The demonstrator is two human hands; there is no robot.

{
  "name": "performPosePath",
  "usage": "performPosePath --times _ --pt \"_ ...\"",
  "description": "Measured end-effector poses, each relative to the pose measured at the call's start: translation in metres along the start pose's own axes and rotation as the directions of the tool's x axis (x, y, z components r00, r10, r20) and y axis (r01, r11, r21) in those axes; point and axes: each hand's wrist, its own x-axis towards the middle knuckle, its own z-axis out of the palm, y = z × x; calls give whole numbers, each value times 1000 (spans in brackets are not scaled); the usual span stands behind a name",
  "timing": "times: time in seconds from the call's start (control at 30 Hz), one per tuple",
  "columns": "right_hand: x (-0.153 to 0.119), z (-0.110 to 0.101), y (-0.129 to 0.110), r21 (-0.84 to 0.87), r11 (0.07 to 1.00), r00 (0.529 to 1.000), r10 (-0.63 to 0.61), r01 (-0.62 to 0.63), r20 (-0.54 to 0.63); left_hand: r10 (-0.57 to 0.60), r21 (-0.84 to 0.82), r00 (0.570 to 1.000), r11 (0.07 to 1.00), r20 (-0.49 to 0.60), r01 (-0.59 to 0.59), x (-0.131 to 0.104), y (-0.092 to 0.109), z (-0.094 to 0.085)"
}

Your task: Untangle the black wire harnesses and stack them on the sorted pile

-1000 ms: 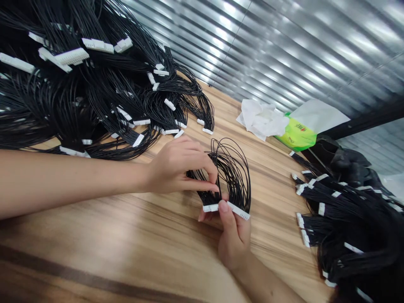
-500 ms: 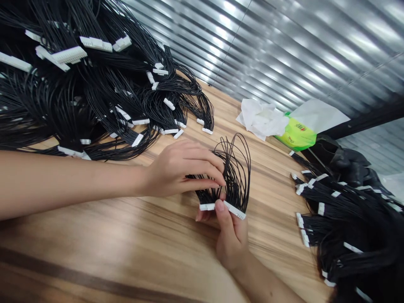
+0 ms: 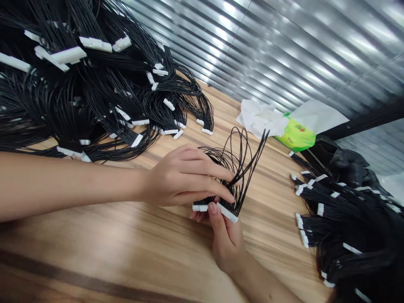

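Observation:
My right hand (image 3: pixel 225 240) grips a black wire harness (image 3: pixel 244 168) near its white connectors, the thumb pressed where the two meet. One white connector (image 3: pixel 227 213) slants down to the right; the other white connector (image 3: pixel 200 208) lies nearly level at the left. From above, my left hand (image 3: pixel 192 176) reaches over the wires with its fingers closed round a bunch of them; its thumb is partly hidden. Several wires loop up past its fingertips, and a few stick out loose to the upper right. The right fingers behind the connectors are mostly covered.
A large heap of black wire harnesses (image 3: pixel 104 84) with white connectors fills the upper left of the wooden table (image 3: pixel 126 248). More harnesses (image 3: pixel 356 227) lie at the right. Crumpled white tissue (image 3: pixel 261 118) and a green tissue pack (image 3: pixel 295 134) rest by the corrugated metal wall (image 3: pixel 271 50).
Both hands and the harness have shifted slightly left and down. My left fingertips have moved right over the wires, and several wires now splay out to the upper right.

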Motion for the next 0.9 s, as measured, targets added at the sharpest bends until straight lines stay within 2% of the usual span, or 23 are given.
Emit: performPosePath --times 0.17,0.43,0.5,0.57,0.63,0.73,0.8,0.9 --pt "1 1 -3 1 1000 999 1 -1 -35 6 113 1000 994 -30 -3 -2 3 1" --pt "0 -3 0 -75 996 996 -49 44 -73 234 131 972 965 -31 -228 0 3 -4" --pt "-1 -3 1 -60 998 997 -35 31 -74 244 105 970 965 -22 -240 0 2 -6" --pt "-2 -3 3 -25 1000 998 -11 10 -60 164 67 986 984 -8 -163 0 0 -6" --pt "-3 -1 4 24 1000 998 19 -18 -52 16 17 1000 1000 -13 -15 1 -2 -4" --pt "-3 1 5 106 994 996 44 -36 -75 -190 -59 982 980 -1 190 4 -5 0" --pt "-3 2 5 127 991 995 43 -32 -86 -231 -92 972 968 33 233 5 -6 1" --pt "-2 2 4 108 994 996 26 -17 -83 -219 -102 974 969 64 225 5 -7 1"
